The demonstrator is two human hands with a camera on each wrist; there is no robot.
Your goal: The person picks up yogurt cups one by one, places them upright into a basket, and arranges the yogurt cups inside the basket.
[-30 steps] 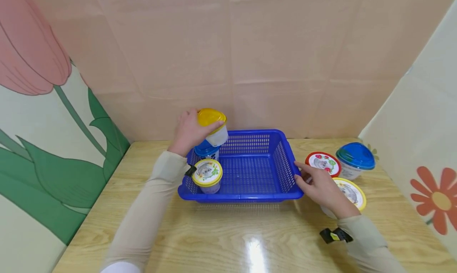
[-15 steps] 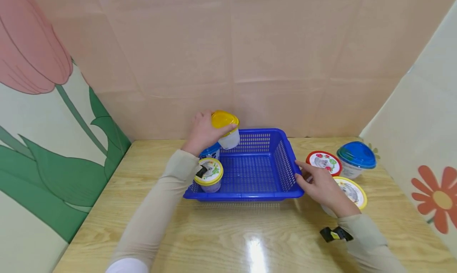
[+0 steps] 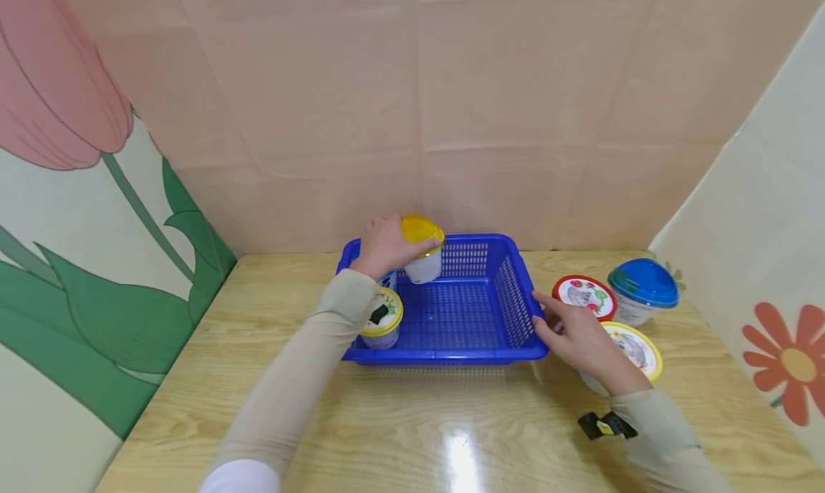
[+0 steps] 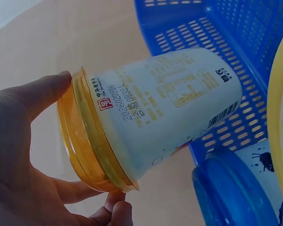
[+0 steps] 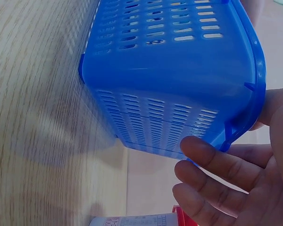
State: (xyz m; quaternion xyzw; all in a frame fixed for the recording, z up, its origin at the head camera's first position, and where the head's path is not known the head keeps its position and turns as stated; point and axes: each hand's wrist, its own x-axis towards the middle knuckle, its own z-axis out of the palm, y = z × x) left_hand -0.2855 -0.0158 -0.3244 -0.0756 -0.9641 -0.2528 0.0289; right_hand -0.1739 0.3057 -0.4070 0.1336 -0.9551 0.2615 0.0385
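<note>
Overall, a creased peach backdrop (image 3: 477, 106) stands behind the pale wood-grain counter (image 3: 361, 428) you work at. Near the middle of the counter's back edge sits your rectangular blue plastic basket (image 3: 445, 354) with slotted walls. Your right hand (image 3: 583, 339) grips its rim on the side toward the counter's right edge, with three fingers loosely bent outside the wall. Your left hand (image 3: 389, 248) pinches a white tapered tub (image 3: 424, 269) by its translucent yellow domed lid, and you have it over the back part of the basket; you cannot tell whether it touches the basket wall. Inside, toward the counter's left edge, are a white tub with a translucent blue lid (image 4: 231, 188) and, nearer the counter's front edge, a round tub with a flat yellow-rimmed lid (image 3: 389, 328). Toward the counter's back right corner you have a pale tub with a blue domed lid (image 3: 643, 289), a tub with a red-rimmed printed lid (image 3: 584, 297) and, partly behind your right hand, a second yellow-rimmed tub (image 3: 634, 353). Smallest, a black device (image 3: 606, 425) shows beside your right cuff.
</note>
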